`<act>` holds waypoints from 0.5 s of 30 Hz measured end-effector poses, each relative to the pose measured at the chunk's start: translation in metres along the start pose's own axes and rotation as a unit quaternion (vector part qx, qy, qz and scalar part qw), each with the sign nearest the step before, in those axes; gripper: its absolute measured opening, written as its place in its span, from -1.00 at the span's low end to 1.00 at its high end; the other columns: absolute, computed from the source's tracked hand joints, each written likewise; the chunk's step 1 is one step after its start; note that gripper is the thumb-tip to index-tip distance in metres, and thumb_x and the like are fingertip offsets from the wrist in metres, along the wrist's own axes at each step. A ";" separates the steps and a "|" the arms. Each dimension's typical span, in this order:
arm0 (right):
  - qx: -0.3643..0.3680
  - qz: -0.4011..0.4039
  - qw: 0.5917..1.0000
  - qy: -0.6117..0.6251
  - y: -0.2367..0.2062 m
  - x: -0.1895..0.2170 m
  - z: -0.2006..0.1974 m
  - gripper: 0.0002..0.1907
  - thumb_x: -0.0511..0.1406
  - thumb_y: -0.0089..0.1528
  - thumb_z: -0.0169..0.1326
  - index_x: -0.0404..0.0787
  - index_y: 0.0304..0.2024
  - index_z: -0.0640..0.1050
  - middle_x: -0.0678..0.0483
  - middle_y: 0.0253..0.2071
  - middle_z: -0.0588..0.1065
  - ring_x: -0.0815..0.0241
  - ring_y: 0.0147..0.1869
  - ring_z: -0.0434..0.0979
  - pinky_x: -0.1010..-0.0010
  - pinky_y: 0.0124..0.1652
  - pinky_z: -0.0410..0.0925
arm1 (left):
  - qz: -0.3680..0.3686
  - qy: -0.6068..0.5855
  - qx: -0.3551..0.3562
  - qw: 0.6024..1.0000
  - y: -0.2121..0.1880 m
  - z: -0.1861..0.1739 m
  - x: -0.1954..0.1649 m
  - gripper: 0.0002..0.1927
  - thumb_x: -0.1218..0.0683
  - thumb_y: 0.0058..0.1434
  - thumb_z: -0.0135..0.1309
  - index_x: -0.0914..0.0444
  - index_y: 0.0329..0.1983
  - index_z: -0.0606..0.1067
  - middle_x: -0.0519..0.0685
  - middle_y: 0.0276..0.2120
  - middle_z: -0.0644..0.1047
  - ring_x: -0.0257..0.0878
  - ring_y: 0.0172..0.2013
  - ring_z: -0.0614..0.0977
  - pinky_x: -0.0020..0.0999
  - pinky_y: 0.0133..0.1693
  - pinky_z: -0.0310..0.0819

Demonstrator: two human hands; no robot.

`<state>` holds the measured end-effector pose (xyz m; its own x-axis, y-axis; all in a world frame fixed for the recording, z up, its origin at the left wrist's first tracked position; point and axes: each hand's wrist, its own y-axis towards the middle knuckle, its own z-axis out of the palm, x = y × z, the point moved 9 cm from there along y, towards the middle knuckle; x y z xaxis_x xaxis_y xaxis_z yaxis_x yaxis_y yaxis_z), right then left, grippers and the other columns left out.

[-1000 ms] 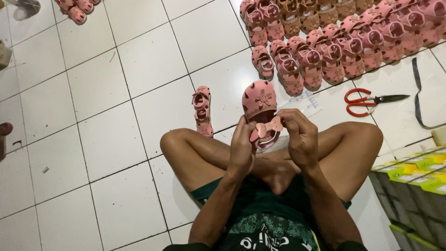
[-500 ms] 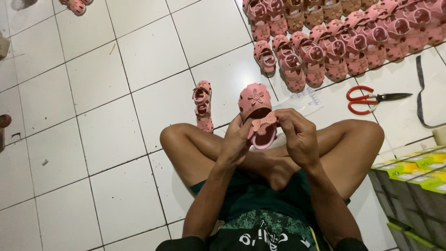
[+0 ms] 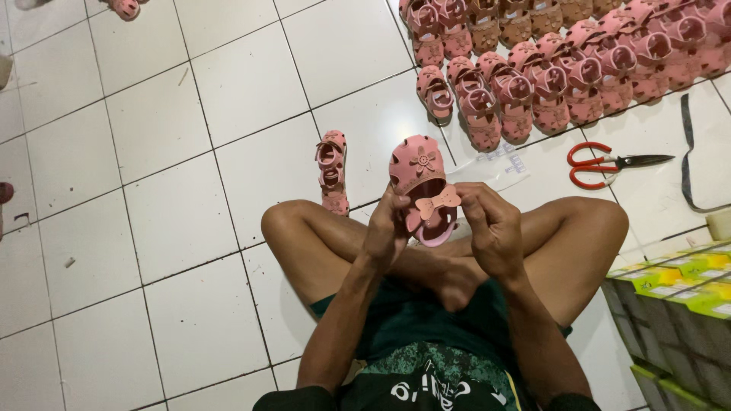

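**At frame centre: pink sandal held over crossed legs**

Just above the crossed legs, both hands close on one pink sandal (image 3: 421,183). The left hand (image 3: 388,236) grips its side and heel; the right hand (image 3: 491,228) pinches the bow (image 3: 437,202) on the strap with fingertips. The grip looks light, so the bow could slip or sit crooked if the fingers shift, and the sandal could drop onto the tiles (image 3: 175,213) if the left hand loosens. A second sandal (image 3: 333,171) lies just left of the hands, near the knee, where a leg could knock it.

Red scissors (image 3: 609,162) lie open-handled at right, close to the right knee; a careless reach could catch the blades.

Rows of pink sandals (image 3: 548,68) fill the upper right. Stacked boxes (image 3: 678,304) with yellow-green lids stand at lower right. A clear plastic bag (image 3: 499,164) lies beside the held sandal.
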<state>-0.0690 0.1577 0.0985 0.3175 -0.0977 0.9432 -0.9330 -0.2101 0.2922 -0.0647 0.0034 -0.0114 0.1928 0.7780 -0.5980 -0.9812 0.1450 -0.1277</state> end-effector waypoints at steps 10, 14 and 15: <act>-0.039 0.062 0.988 0.137 0.005 -0.024 -0.007 -0.64 -0.45 0.35 0.16 -0.40 0.15 0.39 -0.03 0.07 0.48 0.21 0.13 0.54 0.40 0.11 0.46 | 0.001 -0.022 0.080 0.997 -0.006 0.034 -0.019 -0.46 -0.05 0.49 -0.31 0.32 0.42 0.16 0.11 0.13 0.49 -0.09 0.06 0.60 -0.07 0.08 0.56; 0.025 0.107 0.983 0.148 0.006 -0.024 0.001 -0.46 -0.44 0.29 0.15 -0.37 0.30 0.33 -0.03 0.13 0.48 0.20 0.18 0.53 0.37 0.11 0.46 | -0.004 0.014 0.107 0.994 -0.006 0.049 -0.016 -0.24 -0.36 0.51 -0.47 0.31 0.44 0.17 0.15 0.12 0.52 -0.09 -0.01 0.65 -0.16 -0.04 0.61; 0.043 0.112 0.981 0.155 0.005 -0.023 0.004 -0.45 -0.46 0.28 0.15 -0.38 0.31 0.33 -0.03 0.14 0.48 0.19 0.20 0.53 0.36 0.14 0.45 | 0.006 0.047 0.099 0.994 -0.005 0.049 -0.015 -0.19 -0.39 0.51 -0.48 0.35 0.43 0.20 0.16 0.14 0.51 -0.09 0.03 0.63 -0.17 0.02 0.58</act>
<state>-0.0798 0.1549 0.0776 0.0268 0.1474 0.9887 -0.9515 -0.2995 0.0704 -0.0637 0.0207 0.0365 0.1720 0.7208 -0.6714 -0.9647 0.2611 0.0331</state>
